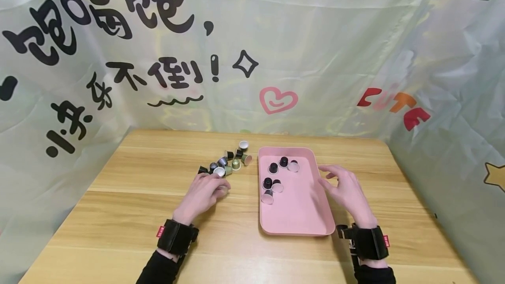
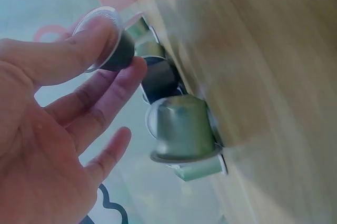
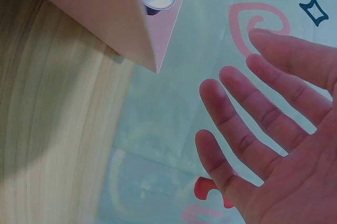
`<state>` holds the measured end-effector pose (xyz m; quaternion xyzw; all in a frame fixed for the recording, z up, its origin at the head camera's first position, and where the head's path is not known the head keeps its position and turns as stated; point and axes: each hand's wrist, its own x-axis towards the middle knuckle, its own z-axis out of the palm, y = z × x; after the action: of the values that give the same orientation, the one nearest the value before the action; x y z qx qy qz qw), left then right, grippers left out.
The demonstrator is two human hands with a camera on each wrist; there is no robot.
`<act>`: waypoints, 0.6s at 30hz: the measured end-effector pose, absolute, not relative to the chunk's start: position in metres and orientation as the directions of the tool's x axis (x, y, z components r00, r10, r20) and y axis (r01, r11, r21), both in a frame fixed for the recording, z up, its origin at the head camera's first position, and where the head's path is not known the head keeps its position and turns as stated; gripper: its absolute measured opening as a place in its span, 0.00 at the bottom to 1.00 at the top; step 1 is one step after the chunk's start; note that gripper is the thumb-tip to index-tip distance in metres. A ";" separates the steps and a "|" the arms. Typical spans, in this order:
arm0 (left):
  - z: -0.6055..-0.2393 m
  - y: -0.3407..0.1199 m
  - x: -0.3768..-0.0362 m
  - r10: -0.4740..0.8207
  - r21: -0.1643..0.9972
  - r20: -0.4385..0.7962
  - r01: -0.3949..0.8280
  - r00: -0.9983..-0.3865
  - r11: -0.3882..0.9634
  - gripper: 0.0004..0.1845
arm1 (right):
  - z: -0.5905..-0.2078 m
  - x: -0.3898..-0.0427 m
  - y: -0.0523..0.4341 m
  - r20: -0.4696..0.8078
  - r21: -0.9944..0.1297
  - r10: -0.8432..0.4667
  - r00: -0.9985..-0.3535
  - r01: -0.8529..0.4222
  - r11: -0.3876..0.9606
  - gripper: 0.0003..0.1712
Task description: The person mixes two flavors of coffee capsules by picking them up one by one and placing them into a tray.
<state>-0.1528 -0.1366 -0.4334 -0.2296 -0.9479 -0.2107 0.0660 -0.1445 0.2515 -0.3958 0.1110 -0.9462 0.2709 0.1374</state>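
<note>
Between thumb and fingers, my left hand (image 1: 206, 194) pinches a dark coffee capsule (image 2: 124, 51), its foil lid under the thumb. That hand is just in front of a loose cluster of coffee capsules (image 1: 236, 164) in green, black, blue and silver. A green capsule (image 2: 185, 129) stands close to the fingers in the left wrist view. My right hand (image 1: 349, 189) is at the right side of the pink tray (image 1: 304, 218), fingers spread and nothing held. Several black capsules, such as this one (image 1: 284, 161), lie in the tray's left and back parts.
The wooden table (image 1: 130, 214) extends around the tray and the capsule cluster. Behind and beside it hangs a pale printed cloth (image 1: 327, 56). The tray's raised wall (image 3: 105, 19) stands left of the right hand in the right wrist view.
</note>
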 end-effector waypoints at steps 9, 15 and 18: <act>-0.424 -0.123 -0.147 0.456 0.411 0.301 0.545 -0.838 0.731 0.11 | -0.395 -0.144 0.252 0.320 -0.486 -0.135 -0.938 -0.285 0.826 0.19; -0.418 -0.106 -0.139 0.502 0.420 0.346 0.609 -0.793 0.673 0.13 | -0.395 -0.144 0.252 0.325 -0.486 -0.135 -0.936 -0.288 0.826 0.19; -0.415 -0.097 -0.134 0.509 0.458 0.341 0.612 -0.790 0.644 0.14 | -0.395 -0.145 0.251 0.332 -0.479 -0.134 -0.934 -0.289 0.829 0.19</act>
<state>-0.1338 -0.0973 -0.4147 -0.3107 -0.9021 -0.2852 0.0909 -0.1445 0.2508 -0.3948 0.1119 -0.9454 0.2702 0.1436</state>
